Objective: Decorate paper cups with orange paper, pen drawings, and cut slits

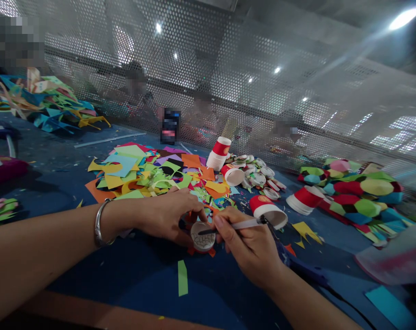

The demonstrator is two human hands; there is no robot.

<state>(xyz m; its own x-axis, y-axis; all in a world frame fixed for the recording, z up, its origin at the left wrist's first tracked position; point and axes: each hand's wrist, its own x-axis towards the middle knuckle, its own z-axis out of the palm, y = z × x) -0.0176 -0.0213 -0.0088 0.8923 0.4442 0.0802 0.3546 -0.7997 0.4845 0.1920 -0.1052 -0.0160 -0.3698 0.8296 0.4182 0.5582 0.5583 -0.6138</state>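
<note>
A small round white cup bottom (203,238) lies on the blue table with black curved lines drawn over its face. Orange paper pieces (211,252) stick out from under its rim. My left hand (173,213), a silver bangle on its wrist, grips the cup bottom from the left with thumb and fingers. In my right hand (249,247) a pen (242,224) is pinched, its dark tip over the lined face. Whether the tip touches the surface I cannot tell. Just behind both hands spreads a heap of coloured paper scraps (153,172).
Red and white paper cups (268,211) lie tipped at the right, near a pile of cut cup bottoms (259,172). Patchwork paper shapes (362,192) sit farther right. A dark blue tool with a cord (304,268) rests beside my right forearm. A perforated metal panel (194,59) stands behind.
</note>
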